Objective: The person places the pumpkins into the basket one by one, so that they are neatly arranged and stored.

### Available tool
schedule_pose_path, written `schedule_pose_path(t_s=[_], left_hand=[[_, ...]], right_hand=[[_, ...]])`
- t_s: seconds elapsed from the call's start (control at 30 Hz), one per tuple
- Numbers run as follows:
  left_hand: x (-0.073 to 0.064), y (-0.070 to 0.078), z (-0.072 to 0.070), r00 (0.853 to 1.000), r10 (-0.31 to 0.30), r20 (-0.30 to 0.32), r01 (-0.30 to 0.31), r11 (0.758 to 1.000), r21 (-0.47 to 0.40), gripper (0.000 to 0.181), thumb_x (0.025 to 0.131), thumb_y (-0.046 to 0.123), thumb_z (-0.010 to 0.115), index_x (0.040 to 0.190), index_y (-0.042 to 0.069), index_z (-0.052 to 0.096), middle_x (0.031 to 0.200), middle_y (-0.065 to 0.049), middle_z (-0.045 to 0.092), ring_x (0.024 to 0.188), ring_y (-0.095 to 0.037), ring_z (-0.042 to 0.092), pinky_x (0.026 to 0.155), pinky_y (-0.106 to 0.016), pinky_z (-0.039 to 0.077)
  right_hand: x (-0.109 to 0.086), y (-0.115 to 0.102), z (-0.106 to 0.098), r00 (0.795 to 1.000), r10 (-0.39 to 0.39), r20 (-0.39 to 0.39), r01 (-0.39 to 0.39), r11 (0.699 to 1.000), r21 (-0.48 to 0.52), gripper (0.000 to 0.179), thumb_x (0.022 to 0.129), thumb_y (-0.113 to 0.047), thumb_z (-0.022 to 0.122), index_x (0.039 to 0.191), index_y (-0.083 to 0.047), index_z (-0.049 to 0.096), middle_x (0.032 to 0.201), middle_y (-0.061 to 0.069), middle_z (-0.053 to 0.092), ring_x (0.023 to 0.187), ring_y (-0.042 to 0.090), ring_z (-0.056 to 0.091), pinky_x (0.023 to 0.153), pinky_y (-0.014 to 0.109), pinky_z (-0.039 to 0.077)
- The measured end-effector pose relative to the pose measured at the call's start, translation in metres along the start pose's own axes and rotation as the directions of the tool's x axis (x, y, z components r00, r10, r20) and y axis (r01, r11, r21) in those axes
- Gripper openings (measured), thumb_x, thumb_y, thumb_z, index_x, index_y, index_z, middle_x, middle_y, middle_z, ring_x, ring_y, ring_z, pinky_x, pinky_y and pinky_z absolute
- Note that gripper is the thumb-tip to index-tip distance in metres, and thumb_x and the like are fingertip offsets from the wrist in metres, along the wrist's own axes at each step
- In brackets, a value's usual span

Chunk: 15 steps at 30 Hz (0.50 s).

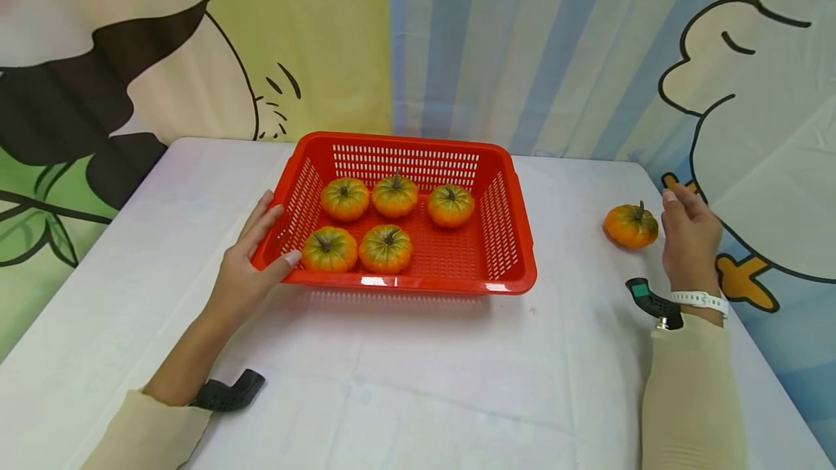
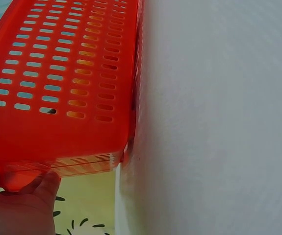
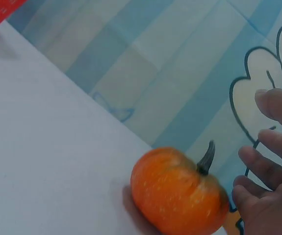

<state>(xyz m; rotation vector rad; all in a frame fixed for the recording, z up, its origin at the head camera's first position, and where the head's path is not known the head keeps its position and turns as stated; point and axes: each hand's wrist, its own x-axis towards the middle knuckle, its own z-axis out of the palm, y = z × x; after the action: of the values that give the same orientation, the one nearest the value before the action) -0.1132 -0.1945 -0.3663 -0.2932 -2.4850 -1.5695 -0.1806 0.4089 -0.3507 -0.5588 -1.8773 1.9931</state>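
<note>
A red plastic basket [image 1: 451, 283] stands on the table with several small orange-green pumpkins [image 1: 386, 249] inside. At its left front corner my left hand [image 1: 244, 263] holds the rim, thumb toward the front edge and fingers along the left side. The left wrist view shows the slotted basket wall [image 2: 57, 132] with part of the left hand [image 2: 28, 205] at the rim. A single pumpkin [image 1: 631, 225] lies on the table at the right. Just right of it is my right hand [image 1: 694, 238], apart from it. In the right wrist view that hand's loosely bent fingers [image 3: 263, 169] hold nothing.
A white cloth covers the table [image 1: 418, 376]. Behind it hangs a printed curtain [image 1: 509, 42] with cartoon figures and stripes, close to the basket's back. The table's right edge runs near the right hand.
</note>
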Motion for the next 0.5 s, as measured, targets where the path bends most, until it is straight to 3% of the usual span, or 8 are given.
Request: schedule_pose_path(t_s=[0.23,0.5], left_hand=[[0.000,0.000,0.000,1.000,-0.001,0.002,0.001,1.000,-0.003,0.068,0.092,0.020,0.065,0.152,0.013,0.034,0.161,0.009,0.017,0.145,-0.016,0.021,0.088,-0.018,0.046],[0.000,0.001,0.000,1.000,-0.001,0.004,0.001,1.000,-0.015,0.068,0.092,0.019,0.065,0.153,0.014,0.034,0.160,0.012,0.017,0.145,-0.016,0.021,0.088,-0.019,0.046]], right_hand=[[0.011,0.019,-0.006,0.993,0.122,0.006,-0.122,0.992,-0.036,0.081,0.083,-0.044,0.072,0.153,-0.026,0.033,0.158,-0.009,0.023,0.140,0.008,0.023,0.115,0.027,0.014],[0.019,0.033,-0.015,0.969,0.247,0.024,-0.246,0.968,-0.045,0.090,0.079,-0.043,0.076,0.154,-0.024,0.029,0.158,-0.012,0.020,0.140,0.007,0.023,0.113,0.026,0.018]])
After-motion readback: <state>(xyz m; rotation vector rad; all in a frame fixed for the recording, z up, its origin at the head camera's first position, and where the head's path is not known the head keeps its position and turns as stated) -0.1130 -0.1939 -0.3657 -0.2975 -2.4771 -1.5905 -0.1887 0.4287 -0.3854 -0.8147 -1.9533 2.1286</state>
